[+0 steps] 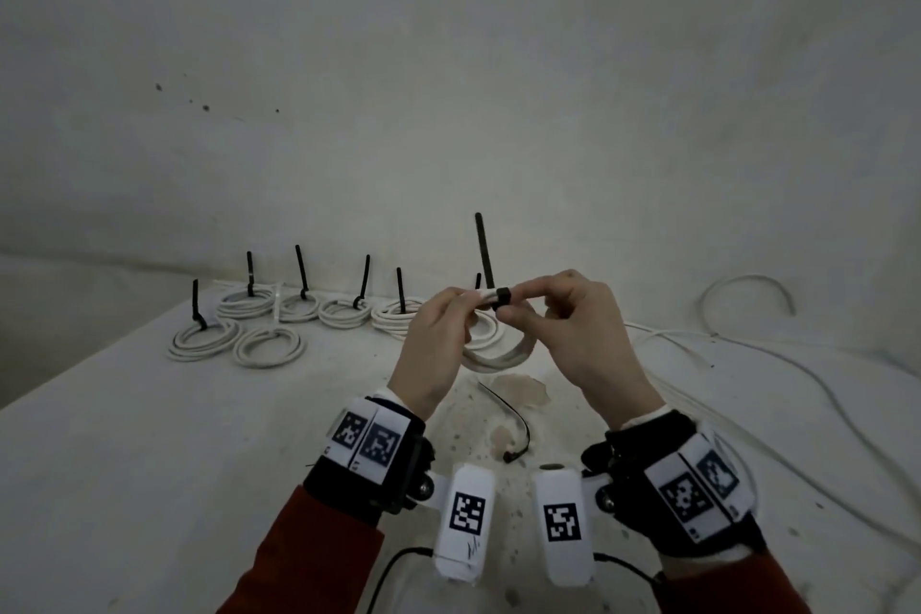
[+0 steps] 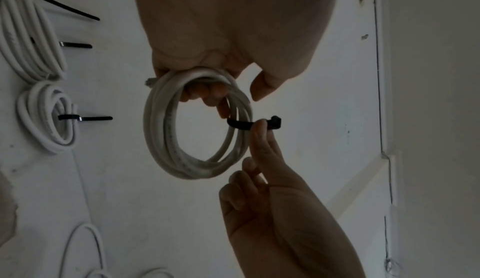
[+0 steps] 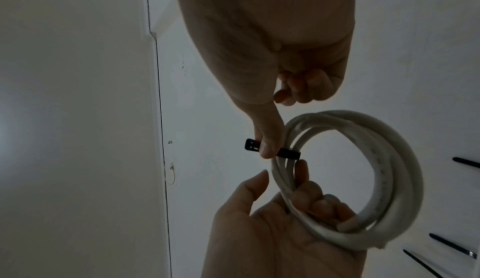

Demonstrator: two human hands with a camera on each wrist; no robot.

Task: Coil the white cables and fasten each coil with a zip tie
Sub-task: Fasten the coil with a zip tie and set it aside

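Pale, rough walls close in behind a white bench (image 1: 149, 414) whose top is speckled and stained, with a brownish patch near the middle.

Held above it is a white cable coil (image 2: 197, 126) of several round loops, one frayed end poking out at the top of the ring in the left wrist view. A black zip tie (image 1: 491, 274) is wrapped round the strands, its long tail standing straight up and its square head sticking out to one side. The left hand (image 1: 436, 354) grips the coil with fingers curled through the ring. The right hand (image 1: 578, 339) pinches the zip tie at the strands between thumb and forefinger, its other fingers curled in.

At the back left of the bench lie the finished coils (image 1: 294, 314), flat and close together, most with a black tie tail standing up. A spare zip tie (image 1: 513, 424) lies curved on the bench just below the hands. Loose white cable (image 1: 747, 364) trails off to the right.

Both wrists carry black bands with white square-patterned marker tags (image 1: 468, 511); no readable words show on them.
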